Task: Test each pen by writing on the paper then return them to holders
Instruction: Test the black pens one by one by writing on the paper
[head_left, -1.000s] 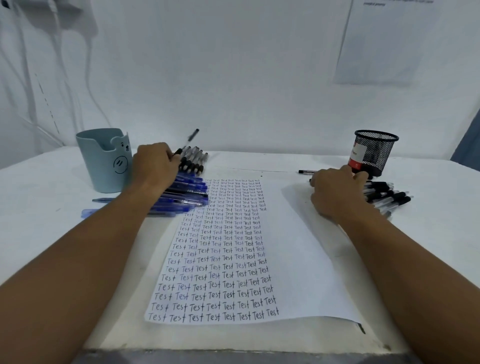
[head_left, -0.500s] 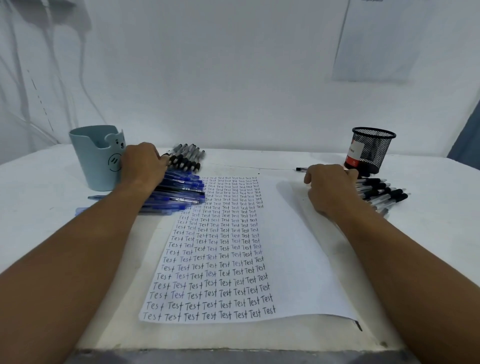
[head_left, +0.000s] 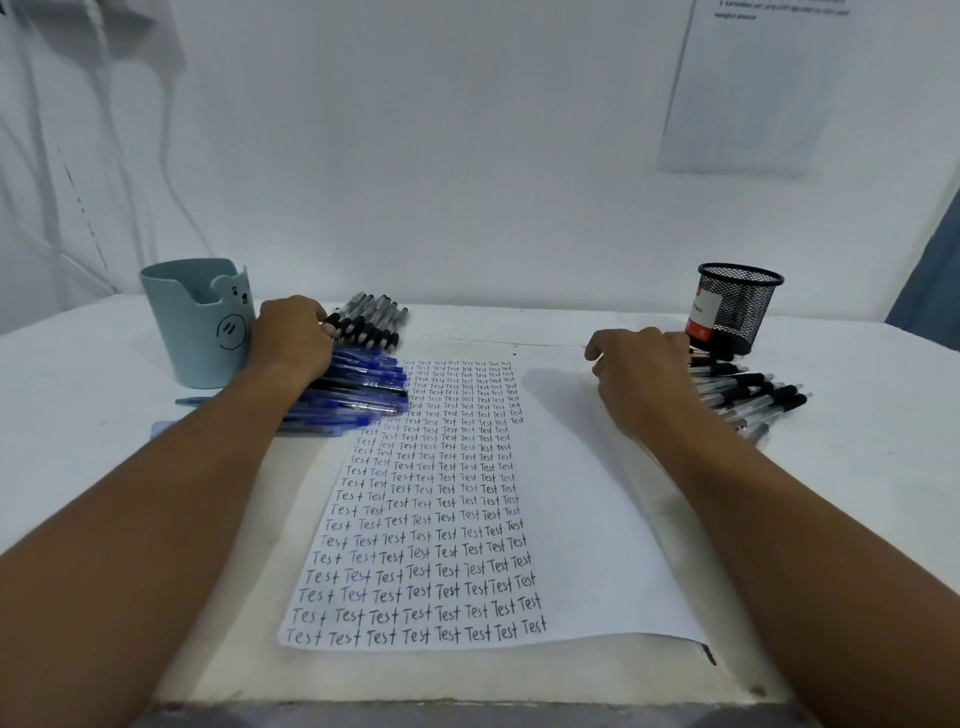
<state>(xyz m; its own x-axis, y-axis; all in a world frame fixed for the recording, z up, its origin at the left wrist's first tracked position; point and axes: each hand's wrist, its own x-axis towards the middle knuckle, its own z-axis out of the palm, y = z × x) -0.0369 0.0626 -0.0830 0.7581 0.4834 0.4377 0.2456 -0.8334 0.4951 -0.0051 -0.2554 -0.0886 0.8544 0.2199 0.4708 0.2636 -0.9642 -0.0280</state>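
Left hand (head_left: 291, 338) curls onto the black pens (head_left: 371, 325) beside the cup (head_left: 195, 322) — perhaps gripping one; right hand (head_left: 641, 371), loosely curled, seems empty — lift singly.

Head-worn view, forward-down over table (head_left: 857, 467)

Paper (head_left: 571, 519) flat, "Test" rows; blue pens (head_left: 363, 389) left, black pens (head_left: 753, 395) right.

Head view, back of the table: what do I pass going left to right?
Pale blue bear-face cup holder → left hand → row of black-grip pens → right hand → black wire-mesh pen holder.
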